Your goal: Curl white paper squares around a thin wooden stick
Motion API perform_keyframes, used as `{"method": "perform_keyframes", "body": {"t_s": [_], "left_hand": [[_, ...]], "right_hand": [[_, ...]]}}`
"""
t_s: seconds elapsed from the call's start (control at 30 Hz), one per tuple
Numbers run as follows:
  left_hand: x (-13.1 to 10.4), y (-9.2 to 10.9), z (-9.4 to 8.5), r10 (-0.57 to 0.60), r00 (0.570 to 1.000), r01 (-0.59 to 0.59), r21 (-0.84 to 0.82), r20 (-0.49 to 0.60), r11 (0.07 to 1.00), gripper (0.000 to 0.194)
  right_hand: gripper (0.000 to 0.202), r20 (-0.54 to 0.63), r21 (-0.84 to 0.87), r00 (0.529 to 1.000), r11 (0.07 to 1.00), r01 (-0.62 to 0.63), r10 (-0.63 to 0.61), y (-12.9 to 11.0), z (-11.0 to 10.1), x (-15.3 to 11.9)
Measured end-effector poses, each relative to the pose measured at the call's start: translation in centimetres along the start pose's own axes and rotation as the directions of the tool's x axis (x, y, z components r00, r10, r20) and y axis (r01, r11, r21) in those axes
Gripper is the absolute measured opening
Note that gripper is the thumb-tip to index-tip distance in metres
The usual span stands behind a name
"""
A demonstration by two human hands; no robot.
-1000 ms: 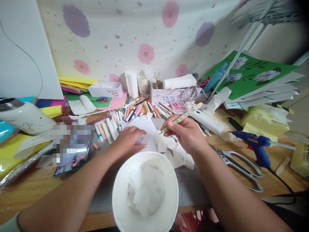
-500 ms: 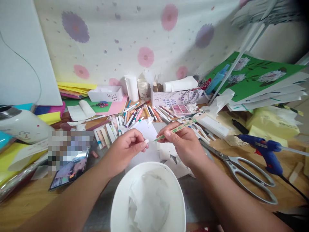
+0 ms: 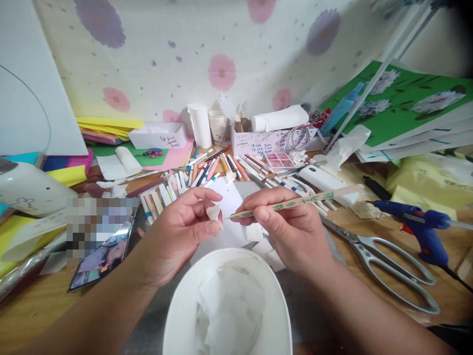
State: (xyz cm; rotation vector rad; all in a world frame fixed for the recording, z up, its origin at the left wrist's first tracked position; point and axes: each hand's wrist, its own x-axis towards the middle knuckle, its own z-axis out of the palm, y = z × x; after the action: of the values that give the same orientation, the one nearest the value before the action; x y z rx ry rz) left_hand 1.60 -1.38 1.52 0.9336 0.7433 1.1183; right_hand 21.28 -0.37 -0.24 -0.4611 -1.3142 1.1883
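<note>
Between the thumb and fingers of my left hand (image 3: 185, 224) sits a small white curled piece (image 3: 213, 212), thin like paper or a petal. My right hand (image 3: 286, 219) grips a flat wooden stick (image 3: 295, 201) with green markings, much as one holds a pen. Its narrow tip points left, close to the white piece; whether they touch I cannot tell. Below both hands stands a white tub (image 3: 177, 315) with crumpled white paper (image 3: 225, 301) inside. A white sheet (image 3: 221, 236) lies on the table behind it.
Silver scissors (image 3: 373, 256) and a blue glue gun (image 3: 417, 222) lie at the right. At the left are a phone (image 3: 107, 261) and a white rounded container (image 3: 33, 190). Many markers (image 3: 207, 170) spread across the back, before a white box (image 3: 266, 140) and paper cups (image 3: 218, 125).
The white piece in my left hand is turned and shows more of its surface. The stick lies flatter, its tip nearer the piece. The whole view has shifted slightly.
</note>
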Motion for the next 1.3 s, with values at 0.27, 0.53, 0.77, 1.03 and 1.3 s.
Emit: {"method": "perform_keyframes", "body": {"t_s": [0.27,0.53,0.77,1.03,1.3], "left_hand": [[-0.2,-0.3,-0.2,-0.017,1.000,0.017,-0.017,0.005,1.000,0.035],[-0.2,-0.1,0.0,0.018,1.000,-0.018,-0.046,-0.016,0.999,0.028],[-0.3,0.0,0.1,-0.014,1.000,0.014,-0.076,0.003,0.997,0.029],[-0.4,-0.3,0.0,-0.033,0.999,0.033,-0.016,0.023,0.999,0.033],[-0.4,-0.1,-0.2,-0.020,0.999,0.020,-0.012,0.045,1.000,0.033]], "right_hand": [[0.009,0.022,0.036,1.000,0.999,0.000,0.000,-0.3,0.5,-0.3],[0.012,0.064,0.012,0.997,0.999,0.053,-0.054,-0.4,0.6,-0.6],[0.011,0.062,-0.058,0.993,0.993,0.105,-0.101,-0.8,0.6,-0.6],[0.011,0.093,-0.121,0.987,0.983,0.141,-0.131,-1.2,0.7,-0.4],[0.012,0.032,-0.133,0.990,0.981,0.140,-0.137,-1.3,0.8,-0.5]]}}
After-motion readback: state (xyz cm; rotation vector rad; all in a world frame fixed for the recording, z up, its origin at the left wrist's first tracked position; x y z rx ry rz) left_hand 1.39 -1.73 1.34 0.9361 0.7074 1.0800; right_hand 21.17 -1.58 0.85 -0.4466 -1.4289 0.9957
